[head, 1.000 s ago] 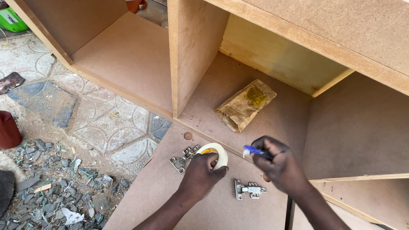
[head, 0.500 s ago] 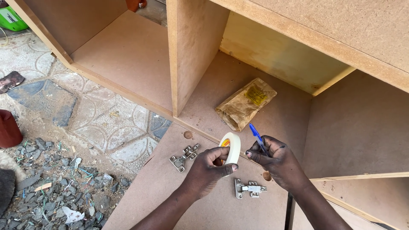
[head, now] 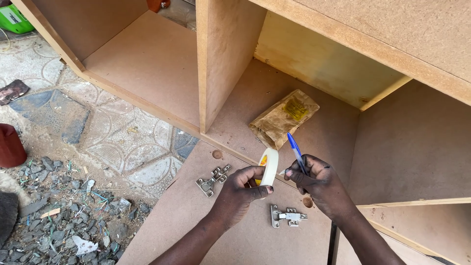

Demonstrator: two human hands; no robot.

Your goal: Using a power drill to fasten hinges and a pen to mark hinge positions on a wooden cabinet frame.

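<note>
Left hand [head: 240, 189] pinches white roll of masking tape [head: 269, 167]; right hand [head: 316, 179], at 3 o'clock, grips blue ballpoint pen [head: 296, 152]. Risk: pen crowds fingers, tape end slips.

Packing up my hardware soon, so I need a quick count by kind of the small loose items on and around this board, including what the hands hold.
Silver metal cabinet hinges: 2
Roll of pale masking tape, in left hand: 1
Blue ballpoint pen, in right hand: 1
Crumpled brown paper packet: 1
Total: 5
</note>
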